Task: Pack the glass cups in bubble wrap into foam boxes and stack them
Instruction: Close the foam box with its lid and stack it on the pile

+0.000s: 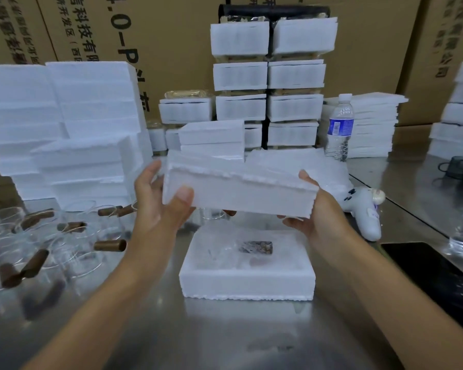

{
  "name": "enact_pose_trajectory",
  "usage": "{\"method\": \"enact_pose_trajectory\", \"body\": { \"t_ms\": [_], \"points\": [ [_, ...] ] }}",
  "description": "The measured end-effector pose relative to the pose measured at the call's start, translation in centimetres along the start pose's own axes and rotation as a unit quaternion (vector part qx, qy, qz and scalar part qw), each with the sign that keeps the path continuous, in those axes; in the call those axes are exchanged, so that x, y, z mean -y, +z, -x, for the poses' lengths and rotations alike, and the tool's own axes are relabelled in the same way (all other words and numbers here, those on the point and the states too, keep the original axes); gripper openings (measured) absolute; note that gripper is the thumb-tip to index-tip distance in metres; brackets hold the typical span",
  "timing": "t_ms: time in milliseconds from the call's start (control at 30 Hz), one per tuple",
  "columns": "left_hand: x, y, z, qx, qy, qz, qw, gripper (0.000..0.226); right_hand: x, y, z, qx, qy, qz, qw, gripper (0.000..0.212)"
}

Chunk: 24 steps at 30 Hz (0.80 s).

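Observation:
A white foam box half point(238, 192) is held in the air above the table, tilted slightly. My left hand point(161, 204) grips its left end, thumb on the front face. My right hand point(309, 217) holds its right end from below and behind. Under it on the metal table sits an open foam box point(247, 283) with a bubble-wrapped glass cup point(247, 249) lying inside. Several loose glass cups with brown handles point(64, 236) lie at the left of the table.
Tall piles of foam halves point(70, 129) stand at the left. Packed foam boxes point(267, 76) are stacked at the back centre. A water bottle point(340, 126), a white handheld controller point(364, 212) and a black phone point(433, 273) are on the right.

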State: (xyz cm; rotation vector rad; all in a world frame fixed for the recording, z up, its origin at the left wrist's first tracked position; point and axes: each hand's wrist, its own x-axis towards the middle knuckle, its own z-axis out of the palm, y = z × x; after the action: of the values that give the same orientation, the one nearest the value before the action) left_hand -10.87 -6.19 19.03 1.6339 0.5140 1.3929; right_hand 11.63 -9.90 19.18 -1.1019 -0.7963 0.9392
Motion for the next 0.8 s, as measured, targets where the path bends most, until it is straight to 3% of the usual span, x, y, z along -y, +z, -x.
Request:
{"method": "enact_pose_trajectory", "body": {
  "t_ms": [133, 200, 300, 367, 433, 500, 567, 633, 700, 800],
  "points": [
    [1.2, -1.7, 0.7, 0.122, -0.034, -0.081, 0.989, 0.085, 1.2, -1.7, 0.3, 0.059, -0.02, -0.041, 0.997, 0.034],
    [1.2, -2.2, 1.4, 0.16, -0.048, -0.107, 0.98, 0.086, 1.5, -2.3, 0.9, 0.077, -0.012, -0.024, 0.997, 0.024],
    [1.5, -2.4, 2.2, 0.166, -0.029, -0.162, 0.972, 0.099, 1.7, -2.2, 0.6, 0.071, 0.006, 0.017, 0.997, 0.019],
    [1.6, -2.6, 2.5, 0.17, -0.03, -0.196, 0.965, 0.103, 1.2, -3.5, 0.7, 0.031, -0.036, -0.007, 0.999, 0.032],
    [1.8, -2.9, 2.6, 0.191, -0.04, -0.229, 0.954, 0.1, 1.0, -3.1, 0.7, 0.026, -0.002, 0.048, 0.999, 0.039],
    [2.1, -3.3, 2.4, 0.213, -0.04, -0.252, 0.943, 0.096, 0.7, -2.1, 0.3, 0.027, 0.031, 0.108, 0.993, 0.027],
    [2.4, -3.7, 2.1, 0.224, -0.05, -0.246, 0.942, 0.096, 0.3, -1.5, 0.3, 0.048, 0.062, 0.059, 0.995, 0.018],
    [2.9, -4.1, 1.8, 0.234, -0.061, -0.223, 0.944, 0.095, -0.4, -1.5, 1.5, 0.064, 0.017, 0.032, 0.997, 0.005],
    [3.5, -4.5, 1.5, 0.24, -0.076, -0.198, 0.947, 0.095, -0.7, -0.9, 1.7, 0.034, -0.03, 0.042, 0.998, 0.031],
    [4.3, -4.8, 1.1, 0.247, -0.107, -0.166, 0.949, 0.095, -0.7, -0.5, 2.1, -0.005, -0.05, 0.071, 0.996, 0.037]
  ]
}}
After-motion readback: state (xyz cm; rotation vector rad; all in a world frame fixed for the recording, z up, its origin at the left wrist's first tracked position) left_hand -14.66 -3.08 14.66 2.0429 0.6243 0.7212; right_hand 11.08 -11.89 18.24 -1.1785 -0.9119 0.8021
